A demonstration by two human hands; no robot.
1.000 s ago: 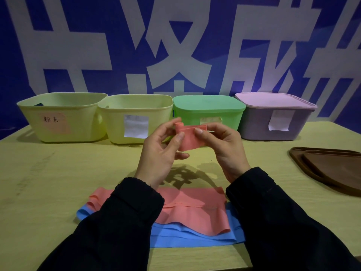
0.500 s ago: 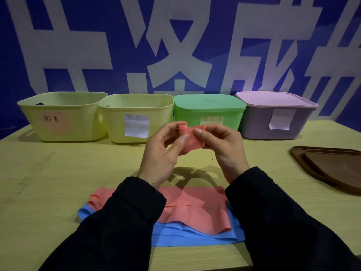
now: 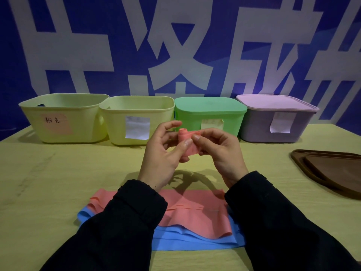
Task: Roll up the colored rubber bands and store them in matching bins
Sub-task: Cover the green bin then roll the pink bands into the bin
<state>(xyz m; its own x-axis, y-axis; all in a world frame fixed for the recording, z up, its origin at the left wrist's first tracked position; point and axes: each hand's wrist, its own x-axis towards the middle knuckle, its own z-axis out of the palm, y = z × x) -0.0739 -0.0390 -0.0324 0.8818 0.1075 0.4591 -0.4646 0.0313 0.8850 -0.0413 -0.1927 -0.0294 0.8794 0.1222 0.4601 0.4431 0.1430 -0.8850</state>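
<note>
Pink rubber band (image 3: pixel 185 142), now wound into a tight upright roll where a second ago hung as a flat flap between both hands. Held in the air above the worktop (image 3: pixel 58 173), in front of the green lidded bin (image 3: pixel 210 114). Left hand (image 3: pixel 162 153) wrapped around the roll, thumb pressing its front and fingers (image 3: pixel 172 124) curled behind. Right hand (image 3: pixel 218 151) pinching the loose tail at the roll's upper right, thumb and forefinger closed on the rubber. Only a short tail left to wind in, so rolling judged almost finished for this band.

Next, probably: tucked end, then a carry to the far-left yellow bin (image 3: pixel 64 118), open-topped and bearing a pink handwritten label (image 3: pixel 56 123). Second yellow bin (image 3: pixel 136 118) beside it also open, with a white label; green and purple lidded bin (image 3: pixel 277 118) both closed. Brown lids (image 3: pixel 332 171) lying at the right edge of the worktop.

Plenty left on the near edge: more flat pink bands (image 3: pixel 195 210) lying on top of blue bands (image 3: pixel 195 241), partly under the dark sleeves (image 3: pixel 127 222). Springy rubber, likely to unroll if the pinch loosens before reaching the bin.
</note>
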